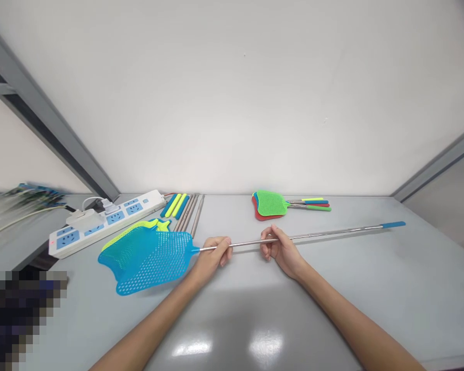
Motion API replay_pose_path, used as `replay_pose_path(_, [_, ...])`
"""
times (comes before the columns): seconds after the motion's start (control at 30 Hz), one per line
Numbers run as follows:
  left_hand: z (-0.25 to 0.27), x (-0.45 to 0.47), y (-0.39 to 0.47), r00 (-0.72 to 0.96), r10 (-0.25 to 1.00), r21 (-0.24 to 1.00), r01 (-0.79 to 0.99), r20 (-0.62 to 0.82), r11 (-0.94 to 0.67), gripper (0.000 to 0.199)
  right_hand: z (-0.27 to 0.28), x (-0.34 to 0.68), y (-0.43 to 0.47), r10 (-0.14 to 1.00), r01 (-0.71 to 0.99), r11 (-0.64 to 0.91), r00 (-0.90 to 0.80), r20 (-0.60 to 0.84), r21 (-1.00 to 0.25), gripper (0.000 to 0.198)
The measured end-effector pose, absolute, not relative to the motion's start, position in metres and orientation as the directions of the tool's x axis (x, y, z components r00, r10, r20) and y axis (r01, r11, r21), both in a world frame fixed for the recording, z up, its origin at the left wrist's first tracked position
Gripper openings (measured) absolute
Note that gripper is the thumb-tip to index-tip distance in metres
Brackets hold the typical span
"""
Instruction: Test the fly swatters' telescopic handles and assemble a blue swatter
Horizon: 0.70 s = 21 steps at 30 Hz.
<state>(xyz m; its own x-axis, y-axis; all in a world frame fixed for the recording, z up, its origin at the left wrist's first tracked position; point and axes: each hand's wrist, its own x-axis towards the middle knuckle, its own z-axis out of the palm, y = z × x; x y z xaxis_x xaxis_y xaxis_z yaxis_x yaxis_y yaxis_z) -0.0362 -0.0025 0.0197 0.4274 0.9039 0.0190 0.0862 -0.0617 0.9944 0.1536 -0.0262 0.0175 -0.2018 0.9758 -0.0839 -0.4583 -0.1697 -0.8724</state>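
Note:
A blue fly swatter (158, 260) with a long extended metal rod lies crosswise before me. Its mesh head is at the left and its blue grip (393, 224) far to the right. My left hand (215, 251) is closed round the rod just beside the head. Farther along, my right hand (280, 250) curls its fingers loosely about the rod's middle. Partly covered by the blue head are yellow-green swatter heads (160, 225). Behind them lie loose metal rods (189, 214) and blue and yellow grips (175, 205).
A stack of fly swatters with a green one (271, 203) on top lies near the wall. At the left is a white power strip (112, 221) with plugs in it. A pixelated patch fills the lower left corner. Grey frame posts (62, 118) border the table (371, 288).

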Motion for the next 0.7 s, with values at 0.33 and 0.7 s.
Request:
replay_pose_path(0.33, [0.031,-0.030,-0.013,0.611,0.779,0.981,-0.023,-0.141,0.195,0.052,0.017,0.153,-0.032,0.953,-0.284,-0.134,-0.301,-0.045,-0.949,0.060])
replay_pose_path(0.7, [0.028,-0.028,-0.022,0.701,0.707,0.982,-0.049,-0.095,0.181,0.049,0.015,0.149,-0.035,0.900,-0.271,-0.230,-0.424,-0.099,-0.935,0.059])
